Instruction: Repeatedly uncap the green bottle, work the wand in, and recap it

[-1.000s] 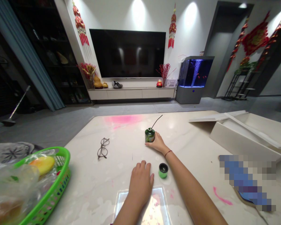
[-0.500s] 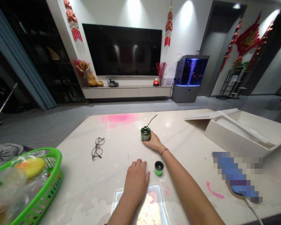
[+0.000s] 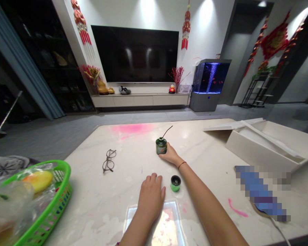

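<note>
A small dark green glass bottle (image 3: 161,146) stands upright on the marble-look table (image 3: 133,150), with a thin dark stick (image 3: 167,131) leaning out of its neck. My right hand (image 3: 170,154) is closed around the bottle's right side; its fingertips are partly hidden behind the glass. Nearer to me, my left hand (image 3: 152,193) lies palm down on the tabletop, fingers stretched forward and holding nothing. Just right of it, apart from the fingers, is a green cap (image 3: 175,183) with its dark hollow side up.
Eyeglasses (image 3: 109,160) lie at left. A green basket (image 3: 63,191) with bagged fruit fills the lower left corner. An opened white box (image 3: 261,150) stands at right, near a blurred blue object (image 3: 259,191) with a cable. Pink stains mark the table.
The view has shifted slightly, moving everything a little to the right in the picture. Both hands, the bottle and the cap keep their places on the table.
</note>
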{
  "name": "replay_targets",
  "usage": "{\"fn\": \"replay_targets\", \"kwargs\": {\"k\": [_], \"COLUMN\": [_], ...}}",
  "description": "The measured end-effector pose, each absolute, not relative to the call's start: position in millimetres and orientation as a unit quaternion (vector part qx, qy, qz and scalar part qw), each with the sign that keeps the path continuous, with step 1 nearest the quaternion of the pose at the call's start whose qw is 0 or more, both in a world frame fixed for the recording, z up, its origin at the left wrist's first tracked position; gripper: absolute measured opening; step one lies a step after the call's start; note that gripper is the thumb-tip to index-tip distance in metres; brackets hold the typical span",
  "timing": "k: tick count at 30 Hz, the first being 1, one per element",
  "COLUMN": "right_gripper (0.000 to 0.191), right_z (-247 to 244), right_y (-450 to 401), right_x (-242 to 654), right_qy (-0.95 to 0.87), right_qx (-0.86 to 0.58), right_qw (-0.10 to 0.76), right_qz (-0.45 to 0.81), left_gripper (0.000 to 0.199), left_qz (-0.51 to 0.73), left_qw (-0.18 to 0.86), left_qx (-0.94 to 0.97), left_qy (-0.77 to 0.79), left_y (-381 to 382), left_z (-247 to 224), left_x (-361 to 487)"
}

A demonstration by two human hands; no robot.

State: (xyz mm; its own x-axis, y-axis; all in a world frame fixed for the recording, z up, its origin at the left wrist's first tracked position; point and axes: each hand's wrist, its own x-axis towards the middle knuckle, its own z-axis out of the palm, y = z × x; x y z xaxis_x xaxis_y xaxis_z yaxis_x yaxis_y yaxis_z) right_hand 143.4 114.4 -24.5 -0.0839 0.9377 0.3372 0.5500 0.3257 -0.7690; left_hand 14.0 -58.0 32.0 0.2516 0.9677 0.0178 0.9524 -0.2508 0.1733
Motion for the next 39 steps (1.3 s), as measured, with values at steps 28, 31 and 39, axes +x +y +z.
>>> {"fn": "replay_targets", "kwargs": {"k": [28,31,39], "right_gripper": [0.069,0.060,0.021], "right_z": [-21.2,-2.4,46.0], "right_y": [117.8,119.3,113.2], "right_x": [143.6,149.1,149.5], "right_qy": [-0.634,-0.601,-0.648], "right_qx": [-0.466,-0.455,-0.426], "right_qw": [0.514,0.557,0.564], "right_qz": [0.341,0.349,0.283], "left_gripper": [0.025,0.025,0.025], "left_qz": [0.068,0.066,0.062], "left_qw": [0.055,0.054,0.058], "left_qx": [0.790,0.791,0.789], "left_qy": [0.607,0.606,0.609], "left_y": [-59.2,-59.4,-59.5], "left_z": [29.5,29.6,29.7], "left_x": [13.8,14.0,14.3]}}
